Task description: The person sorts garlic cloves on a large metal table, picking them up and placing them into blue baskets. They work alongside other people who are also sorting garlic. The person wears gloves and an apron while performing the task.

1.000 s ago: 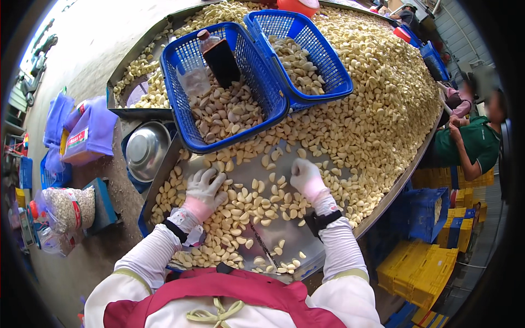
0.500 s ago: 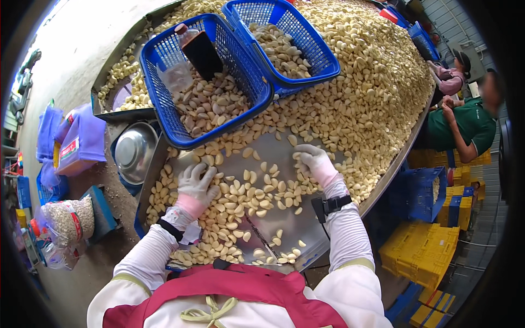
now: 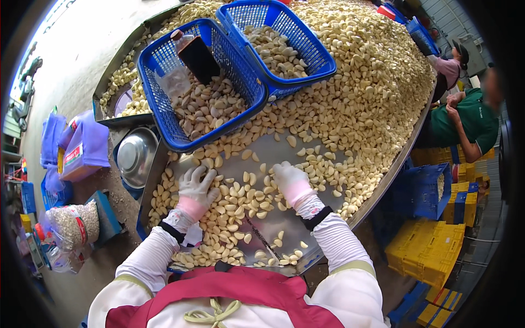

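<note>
Peeled garlic cloves (image 3: 235, 205) are spread over the bare metal tabletop (image 3: 273, 153), just below the near blue basket (image 3: 197, 82), which is itself part-filled with cloves. The gloved left hand (image 3: 196, 186) is laid flat, fingers splayed, on the cloves below that basket. The gloved right hand (image 3: 291, 181) is cupped loosely over cloves to the basket's lower right, nothing being gripped.

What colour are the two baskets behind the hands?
Both baskets are blue, mesh-sided; the head view shows them clearly.
</note>
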A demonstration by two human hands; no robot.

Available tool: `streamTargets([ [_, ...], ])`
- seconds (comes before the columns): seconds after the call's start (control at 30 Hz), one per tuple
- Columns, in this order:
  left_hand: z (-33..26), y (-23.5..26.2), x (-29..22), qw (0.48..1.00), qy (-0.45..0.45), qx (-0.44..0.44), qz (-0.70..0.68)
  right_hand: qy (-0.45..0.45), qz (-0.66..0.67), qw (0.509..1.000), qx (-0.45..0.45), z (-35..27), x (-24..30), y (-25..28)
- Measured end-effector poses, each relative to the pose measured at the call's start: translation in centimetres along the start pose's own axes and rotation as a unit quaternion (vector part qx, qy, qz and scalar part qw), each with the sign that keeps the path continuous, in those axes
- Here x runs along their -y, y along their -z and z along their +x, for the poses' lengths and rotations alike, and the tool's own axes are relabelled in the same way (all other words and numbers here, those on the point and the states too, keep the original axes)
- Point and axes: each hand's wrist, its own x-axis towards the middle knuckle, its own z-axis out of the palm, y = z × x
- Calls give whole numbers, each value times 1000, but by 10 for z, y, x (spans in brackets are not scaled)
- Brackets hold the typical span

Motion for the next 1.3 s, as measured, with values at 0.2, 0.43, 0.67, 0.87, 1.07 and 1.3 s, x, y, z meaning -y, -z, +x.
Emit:
streamTargets([
  [0.2,-4,-1,-1,1000,-4,-19,-5,130,-198,970,-54,-10,5,0],
  [0.43,-3,0,0,1000,2,-21,-12,32,-73,995,63,1,-5,1],
  [0.67,2,2,-2,999,-8,-19,-32,-131,458,878,41,55,-40,123],
  [0.87,-7,4,4,1000,14,-6,-17,-85,319,912,-242,75,-27,162],
  [1.07,3,2,-4,999,-13,0,-35,-127,79,989,-15,54,-38,41],
  [1.3,-11,-6,7,1000,12,-1,9,-318,442,836,-71,-150,-67,130],
])
